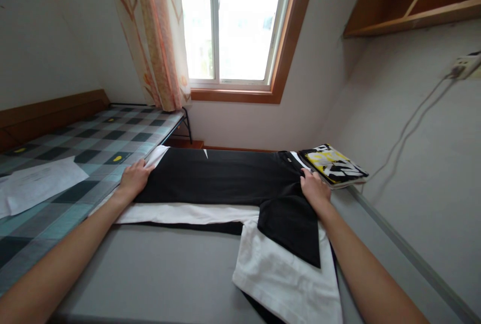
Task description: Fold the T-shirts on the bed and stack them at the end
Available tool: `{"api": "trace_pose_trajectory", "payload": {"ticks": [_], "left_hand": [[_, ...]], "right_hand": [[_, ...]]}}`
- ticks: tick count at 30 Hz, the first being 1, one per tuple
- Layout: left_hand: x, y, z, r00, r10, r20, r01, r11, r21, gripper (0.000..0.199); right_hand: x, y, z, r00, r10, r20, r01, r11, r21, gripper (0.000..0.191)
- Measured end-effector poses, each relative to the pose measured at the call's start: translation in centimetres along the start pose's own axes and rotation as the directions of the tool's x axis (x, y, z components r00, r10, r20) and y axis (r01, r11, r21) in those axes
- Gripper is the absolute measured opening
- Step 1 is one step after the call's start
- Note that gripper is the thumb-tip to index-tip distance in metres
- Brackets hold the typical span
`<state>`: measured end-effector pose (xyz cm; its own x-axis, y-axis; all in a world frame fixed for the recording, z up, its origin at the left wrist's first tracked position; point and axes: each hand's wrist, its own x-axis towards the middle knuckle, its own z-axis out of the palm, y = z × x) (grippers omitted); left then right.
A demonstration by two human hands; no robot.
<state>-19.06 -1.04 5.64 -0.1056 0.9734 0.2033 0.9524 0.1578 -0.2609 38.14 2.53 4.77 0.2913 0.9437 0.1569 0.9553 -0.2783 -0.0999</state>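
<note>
A black and white shirt [221, 176] lies sideways across a grey surface, its far side folded over so that black cloth covers part of the white. Its sleeve, black over white, spreads toward me at the right. At the hem on the left, my left hand [136, 179] has its fingers closed on the cloth's edge. My right hand [314, 188] grips the shirt near the collar, at the right end. Just beyond that hand sits a folded garment [334, 163] in black, white and yellow.
A bed with a checked cover [124, 136] stands at the left, with white paper [41, 183] on it. The grey table [169, 274] reaches the right wall, where a cable [408, 123] hangs. A window with a curtain [161, 38] is behind; a wooden shelf [413, 25] is above right.
</note>
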Motion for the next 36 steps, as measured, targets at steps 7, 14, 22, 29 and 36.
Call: {"api": "trace_pose_trajectory", "payload": {"ticks": [7, 14, 22, 29, 36], "left_hand": [[-0.7, 5.6, -1.3, 0.953, 0.194, -0.231, -0.24, 0.952, -0.191, 0.049], [0.3, 14.1, -1.9, 0.923, 0.363, -0.129, -0.384, 0.836, -0.391, 0.052], [-0.2, 16.6, -1.8, 0.912, 0.405, -0.062, -0.392, 0.818, -0.42, 0.061], [-0.4, 16.3, -1.8, 0.911, 0.408, -0.063, -0.396, 0.819, -0.415, 0.061], [-0.3, 16.4, -1.7, 0.913, 0.402, -0.071, -0.392, 0.815, -0.426, 0.06]], "right_hand": [[-0.8, -0.6, -0.8, 0.961, -0.172, -0.215, 0.167, 0.985, -0.044, 0.045], [-1.0, -2.4, 1.6, 0.863, -0.504, 0.032, 0.499, 0.861, 0.102, 0.055], [-0.9, -2.3, 1.7, 0.876, -0.438, 0.203, 0.44, 0.897, 0.035, 0.063], [-0.1, -1.0, 1.6, 0.944, -0.258, 0.206, 0.271, 0.962, -0.038, 0.07], [-0.4, -1.0, 1.8, 0.97, -0.192, 0.148, 0.205, 0.975, -0.08, 0.067]]}}
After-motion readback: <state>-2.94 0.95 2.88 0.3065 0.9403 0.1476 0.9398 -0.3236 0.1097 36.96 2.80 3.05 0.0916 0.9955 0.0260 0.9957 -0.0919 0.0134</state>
